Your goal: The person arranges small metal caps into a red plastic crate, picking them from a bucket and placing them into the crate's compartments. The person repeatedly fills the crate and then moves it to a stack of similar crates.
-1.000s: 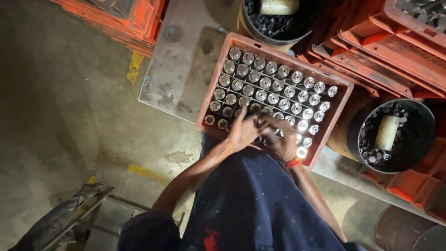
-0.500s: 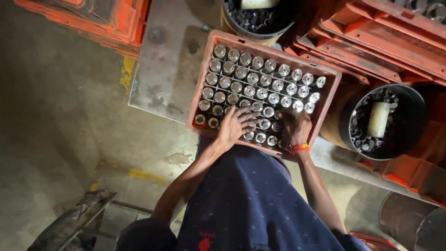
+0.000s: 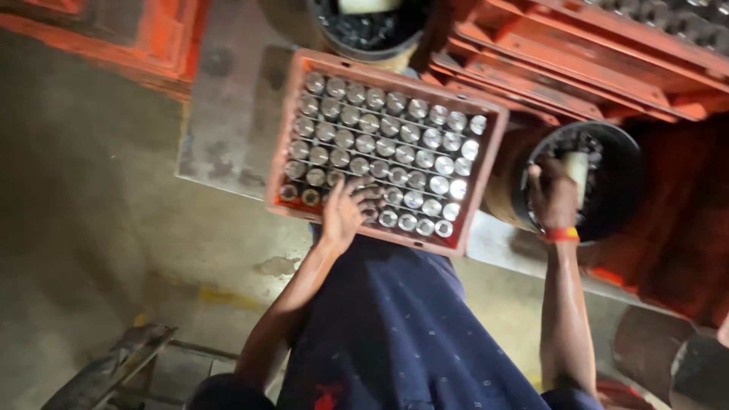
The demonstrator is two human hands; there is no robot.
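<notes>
Standing here, I am taking the red crate (image 3: pixel 486 163) as the marker, sitting on a grey metal plate (image 3: pixel 220 129) just ahead of the person's lap. Far to its left and lower, a dark metal frame (image 3: pixel 106 368) is lying on the stained concrete floor (image 3: pixel 91 228). The crate itself is holding rows of shiny round-topped metal cylinders (image 3: pixel 395 125), each standing upright in its own cell, likely so they keep apart and can be counted at a glance.

The left hand (image 3: pixel 343 214) is resting at the crate's near edge, fingers spread and loose over the tops in the front rows; it looks released, pressing flat rather than gripping, perhaps steadying the crate.

Right of the crate, the right hand (image 3: pixel 553 199) is reaching into a black bucket (image 3: pixel 619 163) with small dark pieces inside, set close by so the reach stays short. It is touching a pale cylinder (image 3: pixel 579 168) there; whether the fingers are closing on it I cannot tell. An orange band (image 3: pixel 562 234) is circling that wrist. Beyond the crate, another dark bucket (image 3: pixel 364 26) is sitting, with orange-red crates (image 3: pixel 577 53) stacking up to the right.
</notes>
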